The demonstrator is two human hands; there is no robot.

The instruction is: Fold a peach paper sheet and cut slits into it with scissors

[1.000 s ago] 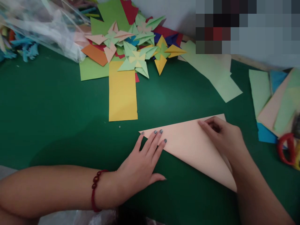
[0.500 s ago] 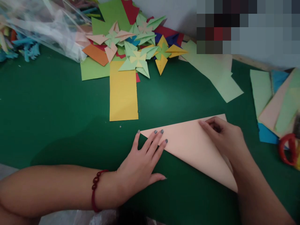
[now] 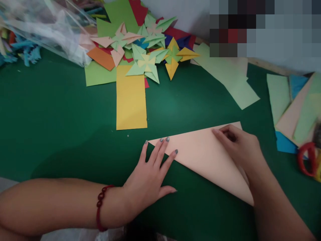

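Observation:
A peach sheet of paper (image 3: 200,154), folded into a long triangle, lies on the green table with its narrow tip to the left. My left hand (image 3: 147,179) rests flat with fingers spread, some fingertips touching the paper near that tip; a red beaded bracelet (image 3: 99,202) circles the wrist. At the wide end, my right hand (image 3: 240,144) is closed, thumb and curled fingers pinching the paper by its upper right part. The paper bulges up a little along its right side under this hand, and part of that side is hidden.
Folded paper flowers (image 3: 146,62) lie on coloured sheets at the back, with a yellow paper strip (image 3: 131,107) in front. Pale green paper (image 3: 233,83) lies back right. Red-handled scissors (image 3: 308,159) sit by a paper pile (image 3: 278,97) at right. A clear plastic bag (image 3: 62,33) is back left.
My left hand's fingers have slid slightly left along the paper toward its narrow tip. My right hand and the paper stay in place.

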